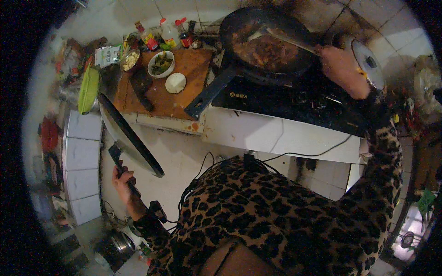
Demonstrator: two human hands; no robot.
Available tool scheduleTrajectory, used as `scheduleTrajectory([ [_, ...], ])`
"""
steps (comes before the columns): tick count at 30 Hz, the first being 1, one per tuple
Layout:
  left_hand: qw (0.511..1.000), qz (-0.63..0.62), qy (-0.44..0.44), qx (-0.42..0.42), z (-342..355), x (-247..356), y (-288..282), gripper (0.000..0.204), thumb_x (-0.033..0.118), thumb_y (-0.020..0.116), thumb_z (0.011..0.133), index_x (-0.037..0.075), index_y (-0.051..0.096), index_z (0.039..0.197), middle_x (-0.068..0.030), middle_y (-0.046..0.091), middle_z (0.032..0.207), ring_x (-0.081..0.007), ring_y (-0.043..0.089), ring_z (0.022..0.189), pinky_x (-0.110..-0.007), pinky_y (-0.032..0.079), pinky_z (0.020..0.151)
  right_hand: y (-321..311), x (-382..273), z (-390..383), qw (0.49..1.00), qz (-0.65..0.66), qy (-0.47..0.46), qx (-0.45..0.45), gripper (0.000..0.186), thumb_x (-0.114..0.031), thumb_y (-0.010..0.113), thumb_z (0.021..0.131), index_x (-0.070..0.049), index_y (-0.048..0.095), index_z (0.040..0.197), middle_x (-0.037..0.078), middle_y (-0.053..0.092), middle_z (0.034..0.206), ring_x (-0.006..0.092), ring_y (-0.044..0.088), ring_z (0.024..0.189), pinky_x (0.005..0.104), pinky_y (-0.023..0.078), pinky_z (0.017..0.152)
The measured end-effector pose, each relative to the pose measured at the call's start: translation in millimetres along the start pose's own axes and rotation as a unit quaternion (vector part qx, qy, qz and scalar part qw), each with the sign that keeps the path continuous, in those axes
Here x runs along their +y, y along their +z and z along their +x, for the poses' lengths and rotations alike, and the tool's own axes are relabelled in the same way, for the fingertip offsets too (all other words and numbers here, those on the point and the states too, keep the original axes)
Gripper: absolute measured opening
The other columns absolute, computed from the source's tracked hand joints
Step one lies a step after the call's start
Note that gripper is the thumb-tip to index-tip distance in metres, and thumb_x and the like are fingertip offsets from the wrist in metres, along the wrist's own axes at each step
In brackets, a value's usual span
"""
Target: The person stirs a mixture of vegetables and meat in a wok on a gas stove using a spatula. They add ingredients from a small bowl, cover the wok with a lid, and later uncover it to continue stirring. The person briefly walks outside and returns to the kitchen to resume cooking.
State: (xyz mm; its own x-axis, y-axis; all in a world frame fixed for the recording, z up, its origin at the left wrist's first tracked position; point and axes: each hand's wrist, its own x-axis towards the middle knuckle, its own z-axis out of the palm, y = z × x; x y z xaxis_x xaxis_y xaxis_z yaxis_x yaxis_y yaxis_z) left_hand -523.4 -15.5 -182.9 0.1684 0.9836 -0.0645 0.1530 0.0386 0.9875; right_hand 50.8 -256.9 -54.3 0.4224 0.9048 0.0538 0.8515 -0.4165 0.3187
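Note:
Out to the left, my left hand grips the knob of a large pan lid, a pale disc with a dark rim held tilted on edge. At the back right, my right hand is closed round the handle of a spatula. The spatula's blade reaches over a black wok, above reddish-brown food that looks like chunks in sauce. The wok stands on a black cooktop, its long handle pointing toward the near left.
A wooden board left of the cooktop holds a knife, a bowl of greens and a white round item. Bottles stand behind. Another lid leans at right. A cable hangs below the counter.

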Motion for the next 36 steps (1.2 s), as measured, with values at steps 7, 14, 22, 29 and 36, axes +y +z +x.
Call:
scheduleTrajectory([
  [7,1.000,0.008,-0.006,0.011,-6,18,11,0.050,0.015,0.058,0.066,0.001,0.048,0.113,-0.0004,0.047,0.071,-0.0067,0.040,0.049,-0.020,0.030,0.041,17,46,-33,0.997,0.068,-0.012,0.024,0.033,-0.003,0.052,0.072,-0.004,0.053,0.106,0.022,0.058,0.086,0.0366,0.057,0.081,0.0432,0.046,0.068],
  [14,1.000,-0.017,0.025,0.006,17,61,37,0.047,0.006,0.057,0.058,-0.002,0.052,0.104,0.0004,0.042,0.069,-0.0061,0.035,0.045,-0.019,0.023,0.040,76,56,-18,0.947,0.316,0.027,0.044,0.027,-0.012,0.059,0.073,0.000,0.055,0.098,0.019,0.056,0.073,0.0336,0.055,0.068,0.0374,0.045,0.061],
  [22,0.994,-0.007,0.082,-0.071,57,127,105,0.049,0.003,0.057,0.058,-0.002,0.052,0.107,0.0001,0.044,0.066,-0.0078,0.037,0.045,-0.020,0.027,0.040,45,47,1,0.969,0.243,0.024,-0.040,0.016,-0.014,0.053,0.076,0.000,0.059,0.079,0.021,0.059,0.074,0.0383,0.056,0.067,0.0455,0.046,0.059],
  [29,0.970,0.129,0.148,-0.144,67,203,160,0.054,0.008,0.057,0.058,-0.002,0.052,0.111,0.0007,0.044,0.065,-0.0086,0.040,0.049,-0.021,0.030,0.044,30,16,1,0.972,0.225,0.056,-0.045,0.020,-0.011,0.054,0.074,0.004,0.055,0.087,0.025,0.056,0.082,0.0416,0.053,0.080,0.0430,0.046,0.066],
  [36,0.906,0.230,0.251,-0.252,86,256,256,0.053,0.009,0.058,0.057,-0.006,0.052,0.108,-0.0082,0.058,0.081,-0.0146,0.054,0.066,-0.025,0.042,0.060,43,-2,-68,0.909,0.377,0.110,0.138,0.028,-0.021,0.051,0.085,0.007,0.047,0.087,0.011,0.051,0.057,0.0270,0.049,0.050,0.0374,0.044,0.050],
])
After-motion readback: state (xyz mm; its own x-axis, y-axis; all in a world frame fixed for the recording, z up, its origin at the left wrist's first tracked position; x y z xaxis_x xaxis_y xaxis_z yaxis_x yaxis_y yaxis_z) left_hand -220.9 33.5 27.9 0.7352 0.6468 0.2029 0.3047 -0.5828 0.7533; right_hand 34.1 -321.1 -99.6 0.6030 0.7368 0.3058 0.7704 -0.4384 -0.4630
